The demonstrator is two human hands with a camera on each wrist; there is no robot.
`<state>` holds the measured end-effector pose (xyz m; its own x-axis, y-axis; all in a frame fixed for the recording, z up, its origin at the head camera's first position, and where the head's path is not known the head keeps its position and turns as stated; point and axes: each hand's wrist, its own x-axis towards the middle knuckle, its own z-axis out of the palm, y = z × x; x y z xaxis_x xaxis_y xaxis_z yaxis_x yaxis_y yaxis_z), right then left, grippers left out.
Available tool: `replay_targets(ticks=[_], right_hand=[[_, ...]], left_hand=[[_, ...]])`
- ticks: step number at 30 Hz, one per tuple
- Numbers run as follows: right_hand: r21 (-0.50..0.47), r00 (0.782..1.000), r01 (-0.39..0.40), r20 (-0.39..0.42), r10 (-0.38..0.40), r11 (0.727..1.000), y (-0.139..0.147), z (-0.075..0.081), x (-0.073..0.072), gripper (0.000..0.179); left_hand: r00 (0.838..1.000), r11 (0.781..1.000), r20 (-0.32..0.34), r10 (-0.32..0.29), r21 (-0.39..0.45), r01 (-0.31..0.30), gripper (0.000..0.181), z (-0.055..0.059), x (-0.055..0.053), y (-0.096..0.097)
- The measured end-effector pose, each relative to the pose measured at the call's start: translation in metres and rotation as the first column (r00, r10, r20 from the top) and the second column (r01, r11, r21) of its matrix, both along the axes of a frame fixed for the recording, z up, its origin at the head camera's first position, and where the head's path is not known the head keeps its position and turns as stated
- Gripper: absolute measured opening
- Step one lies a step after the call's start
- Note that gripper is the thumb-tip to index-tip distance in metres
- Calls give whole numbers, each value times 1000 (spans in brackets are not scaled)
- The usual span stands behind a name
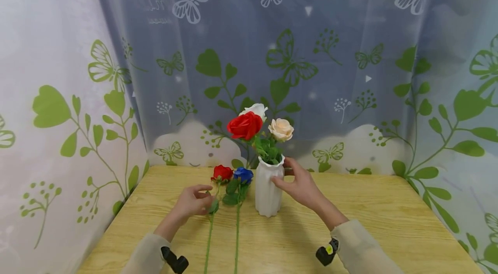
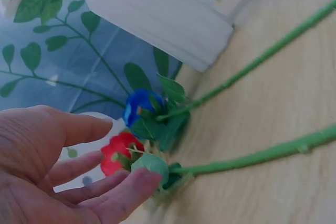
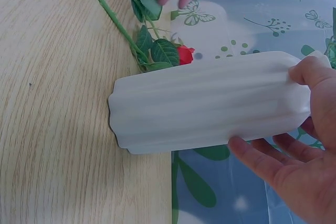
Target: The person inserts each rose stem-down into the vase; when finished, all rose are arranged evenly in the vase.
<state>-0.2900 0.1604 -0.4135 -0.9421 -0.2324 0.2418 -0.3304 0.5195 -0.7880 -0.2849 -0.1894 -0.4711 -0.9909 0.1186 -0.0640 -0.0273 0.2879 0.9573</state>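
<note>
A white fluted vase (image 1: 268,189) stands upright on the table, holding a red rose (image 1: 245,125), a white rose (image 1: 256,110) and a cream rose (image 1: 281,129). My right hand (image 1: 301,183) grips its upper part, thumb on the near side and fingers behind, as the right wrist view (image 3: 310,156) of that hand also shows. To the left lie a second red rose (image 1: 222,173) and a blue rose (image 1: 243,175), their green stems toward me. My left hand (image 1: 193,201) hovers at the red rose's leaf (image 2: 150,165), fingers loosely bent; whether they touch it I cannot tell.
The wooden table (image 1: 369,222) ends at a patterned curtain (image 1: 330,71) behind the vase, with more curtain at both sides. The blue rose's stem (image 1: 237,239) runs between the red rose's stem (image 1: 209,239) and the vase.
</note>
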Motion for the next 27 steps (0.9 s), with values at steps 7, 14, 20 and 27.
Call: replay_targets(ticks=[7,14,20,27], right_hand=[[1,1000,7,0,-7,1000,0,2,1,70],[3,1000,3,4,-3,1000,-1,2,2,70],[9,1000,4,1,-4,1000,0,0,1,72],[6,1000,8,19,-9,1000,0,0,0,73]], left_hand=[[1000,999,20,-5,-53,6,51,-12,4,-4],[999,997,14,39,-66,-38,57,-25,3,-2],[996,984,-40,78,-154,-83,66,-35,-1,1],[989,932,-146,23,-355,-74,76,-35,-4,6]])
